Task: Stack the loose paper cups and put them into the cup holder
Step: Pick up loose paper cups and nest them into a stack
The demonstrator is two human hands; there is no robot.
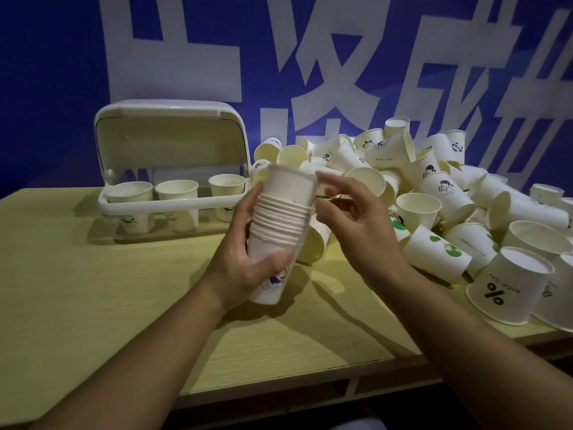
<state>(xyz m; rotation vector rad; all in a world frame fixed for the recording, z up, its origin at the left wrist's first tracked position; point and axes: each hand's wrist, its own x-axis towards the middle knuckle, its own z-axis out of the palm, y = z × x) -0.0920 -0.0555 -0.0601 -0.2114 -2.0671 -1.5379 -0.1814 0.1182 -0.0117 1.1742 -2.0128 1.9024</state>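
Observation:
My left hand [248, 259] grips a tall stack of nested white paper cups [283, 218], tilted slightly and held above the table. Just to the right of the stack's top rim hovers my right hand [353, 218], fingers apart and holding nothing. A big heap of loose paper cups [434, 193] with printed pictures covers the right side of the table. The white cup holder [173, 206] stands at the back left with its clear lid raised, and three slots each hold cups.
The yellow-green table [93, 290] has bare surface in front and at the left. An upside-down cup marked with a percent sign [508, 287] sits near the right front edge. A blue wall with large white characters [310, 72] stands right behind.

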